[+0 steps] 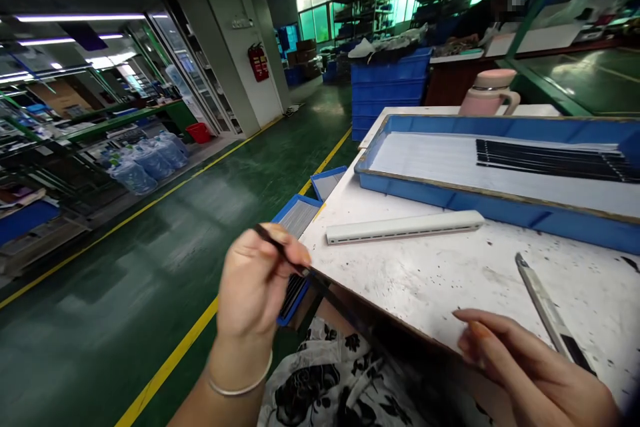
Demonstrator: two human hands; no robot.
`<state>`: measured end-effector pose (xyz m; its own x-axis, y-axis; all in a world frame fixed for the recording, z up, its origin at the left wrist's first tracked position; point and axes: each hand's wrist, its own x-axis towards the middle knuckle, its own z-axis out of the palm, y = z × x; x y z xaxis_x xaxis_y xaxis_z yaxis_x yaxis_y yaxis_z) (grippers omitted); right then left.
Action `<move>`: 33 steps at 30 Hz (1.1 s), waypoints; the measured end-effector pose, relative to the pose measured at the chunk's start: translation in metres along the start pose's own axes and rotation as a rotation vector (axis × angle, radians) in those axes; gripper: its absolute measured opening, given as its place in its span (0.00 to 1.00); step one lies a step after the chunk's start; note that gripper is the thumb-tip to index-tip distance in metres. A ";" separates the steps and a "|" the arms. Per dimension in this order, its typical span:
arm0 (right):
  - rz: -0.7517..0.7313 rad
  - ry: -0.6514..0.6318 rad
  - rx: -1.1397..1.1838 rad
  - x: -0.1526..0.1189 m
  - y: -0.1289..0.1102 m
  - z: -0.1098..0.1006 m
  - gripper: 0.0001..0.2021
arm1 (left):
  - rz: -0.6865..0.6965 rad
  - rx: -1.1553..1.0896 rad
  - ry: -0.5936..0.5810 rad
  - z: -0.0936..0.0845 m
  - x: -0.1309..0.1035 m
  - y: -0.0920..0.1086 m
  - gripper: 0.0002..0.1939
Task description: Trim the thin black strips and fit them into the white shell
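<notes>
My left hand is closed around a thin black strip, pinching it near its upper end in front of the table's edge. From there the strip slants down to the right over my lap, where its lower part blurs into the dark. My right hand is at the table's front edge, its index finger stretched out and the others loosely bent, with nothing visible in it. Beside it on the white tabletop lies a utility knife. A long pale grey bar with slots along its side rests farther back.
Behind the bar stands a long blue tray holding a row of black strips on white lining. A pink flask is beyond it. Blue bins are stacked past the table, and smaller blue trays sit low at its left.
</notes>
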<state>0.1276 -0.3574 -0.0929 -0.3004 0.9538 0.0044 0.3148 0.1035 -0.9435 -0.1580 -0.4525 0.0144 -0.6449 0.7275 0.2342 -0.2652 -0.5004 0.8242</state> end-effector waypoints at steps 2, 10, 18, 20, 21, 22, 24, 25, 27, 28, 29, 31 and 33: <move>-0.233 -0.075 -0.095 0.001 -0.017 0.007 0.21 | -0.137 0.047 -0.016 0.014 -0.011 -0.023 0.14; -0.356 -0.351 -0.075 0.007 -0.043 0.029 0.13 | -0.079 0.370 -0.059 0.015 -0.014 -0.079 0.15; -0.215 -0.516 -0.128 0.025 -0.042 0.007 0.22 | 0.114 1.177 -0.209 -0.048 0.050 -0.094 0.17; -0.206 -0.507 -0.168 0.026 -0.045 0.007 0.24 | 0.077 1.146 -0.252 -0.048 0.052 -0.097 0.12; -0.204 -0.499 -0.194 0.027 -0.047 0.007 0.24 | 0.061 1.129 -0.264 -0.046 0.051 -0.097 0.12; -0.205 -0.493 -0.223 0.028 -0.048 0.005 0.24 | 0.048 1.107 -0.269 -0.045 0.049 -0.096 0.12; -0.224 -0.493 -0.287 0.032 -0.051 0.002 0.24 | 0.032 1.048 -0.264 -0.041 0.042 -0.091 0.15; -0.242 -0.495 -0.319 0.035 -0.052 0.000 0.23 | 0.029 1.017 -0.256 -0.039 0.038 -0.087 0.16; -0.296 -0.489 -0.381 0.043 -0.055 -0.004 0.22 | 0.033 0.968 -0.235 -0.033 0.030 -0.079 0.17; -0.325 -0.485 -0.409 0.047 -0.058 -0.005 0.21 | 0.035 0.948 -0.221 -0.030 0.026 -0.074 0.17; -0.352 -0.475 -0.438 0.051 -0.060 -0.005 0.21 | 0.034 0.927 -0.204 -0.027 0.022 -0.069 0.17; -0.399 -0.450 -0.493 0.058 -0.067 -0.004 0.23 | 0.008 0.869 -0.164 -0.020 0.015 -0.061 0.17; -0.430 -0.421 -0.550 0.064 -0.074 0.000 0.25 | -0.040 0.809 -0.128 -0.014 0.010 -0.055 0.19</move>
<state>0.0853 -0.3039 -0.0229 -0.7745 0.6245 0.1011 0.4590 0.6647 -0.5894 -0.1603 -0.4243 -0.0362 -0.5461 0.8100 0.2136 0.3446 -0.0152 0.9386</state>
